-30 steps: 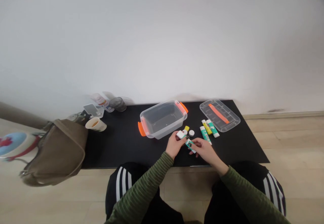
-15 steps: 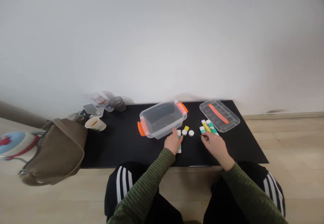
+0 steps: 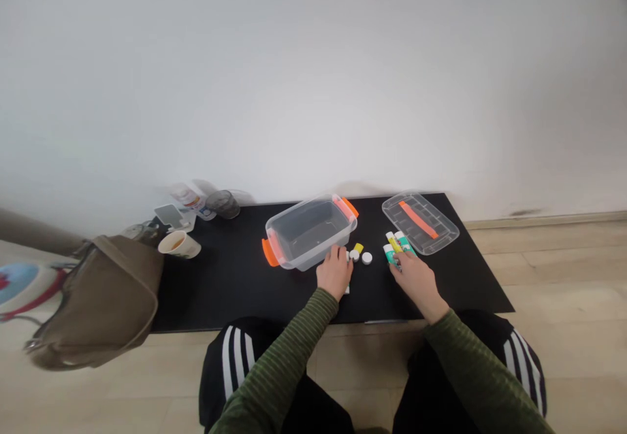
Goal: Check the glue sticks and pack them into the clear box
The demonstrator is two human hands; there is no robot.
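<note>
My left hand (image 3: 335,272) is closed over a white-and-green glue stick (image 3: 347,289), covering most of it, just in front of the clear plastic box (image 3: 313,257). To its right, two round white caps (image 3: 367,259) and a small yellow piece (image 3: 358,248) lie on the black table. My right hand (image 3: 414,280) has its fingers wrapped round the near ends of several tubes that look like glue sticks: green ones (image 3: 389,251) with white ends and a yellow one (image 3: 393,242) between them. Those near ends are hidden by my fingers.
A clear lid (image 3: 445,228) with an orange handle lies at the right on the black table (image 3: 220,290). To the left are a paper cup (image 3: 179,244) of drink, a dark glass (image 3: 223,204), a bottle (image 3: 193,201), a white phone-like object (image 3: 172,216) and a brown bag (image 3: 108,297).
My left hand has moved further over its glue stick, hiding more of it. My right fingers have closed in on the tubes on the right. The view has shifted slightly.
</note>
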